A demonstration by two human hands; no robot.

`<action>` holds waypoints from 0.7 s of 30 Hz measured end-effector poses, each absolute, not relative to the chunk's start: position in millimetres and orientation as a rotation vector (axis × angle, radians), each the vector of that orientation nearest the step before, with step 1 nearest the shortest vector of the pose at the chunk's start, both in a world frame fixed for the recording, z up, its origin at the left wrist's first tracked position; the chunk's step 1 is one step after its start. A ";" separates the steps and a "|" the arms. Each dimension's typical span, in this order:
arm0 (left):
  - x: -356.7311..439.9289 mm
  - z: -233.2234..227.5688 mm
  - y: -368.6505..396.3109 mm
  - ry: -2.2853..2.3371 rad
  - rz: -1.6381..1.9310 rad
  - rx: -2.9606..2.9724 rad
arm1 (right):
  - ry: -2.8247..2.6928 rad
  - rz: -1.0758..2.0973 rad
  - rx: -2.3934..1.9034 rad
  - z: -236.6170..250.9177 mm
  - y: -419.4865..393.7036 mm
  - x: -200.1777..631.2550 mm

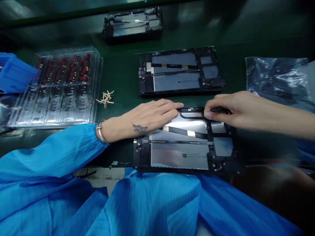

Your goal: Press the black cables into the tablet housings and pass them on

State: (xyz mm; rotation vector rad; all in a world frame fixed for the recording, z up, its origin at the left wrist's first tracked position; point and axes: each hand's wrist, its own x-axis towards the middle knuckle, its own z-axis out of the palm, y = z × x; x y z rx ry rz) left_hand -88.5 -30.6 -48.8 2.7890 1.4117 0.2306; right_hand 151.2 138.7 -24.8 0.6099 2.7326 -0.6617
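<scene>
While both hands press along its far edge, an opened tablet chassis (183, 144) lies flat at the near edge of the green table (123, 70), just above the person's blue-gowned lap. Its long axis runs left to right across the view, inner side up, with the silver shielding and a diagonal flex cable (185, 131) exposed. The left hand (145, 119) lies flat, fingers together and extended over the upper left corner. The right hand (227, 106) curls its fingers down onto a dark strip part (197, 113) along the top rim, apparently seating it; the step looks like fitting that part, and the next move likely calls for firm, even pressure along the rim. A second chassis (180, 70) lies just beyond, a third (133, 24) farther off, clear component trays (57, 87) to the left and a plastic bag (278, 78) to the right.
</scene>
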 end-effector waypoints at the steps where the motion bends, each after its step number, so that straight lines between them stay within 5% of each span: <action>1: -88.8 -50.4 -29.6 1.412 0.228 2.823 | 2.735 -0.665 0.607 -25.3 139.2 151.4; 21: -91.2 -53.4 -24.1 1.347 0.156 3.011 | 2.754 -0.809 0.628 -29.1 142.9 153.0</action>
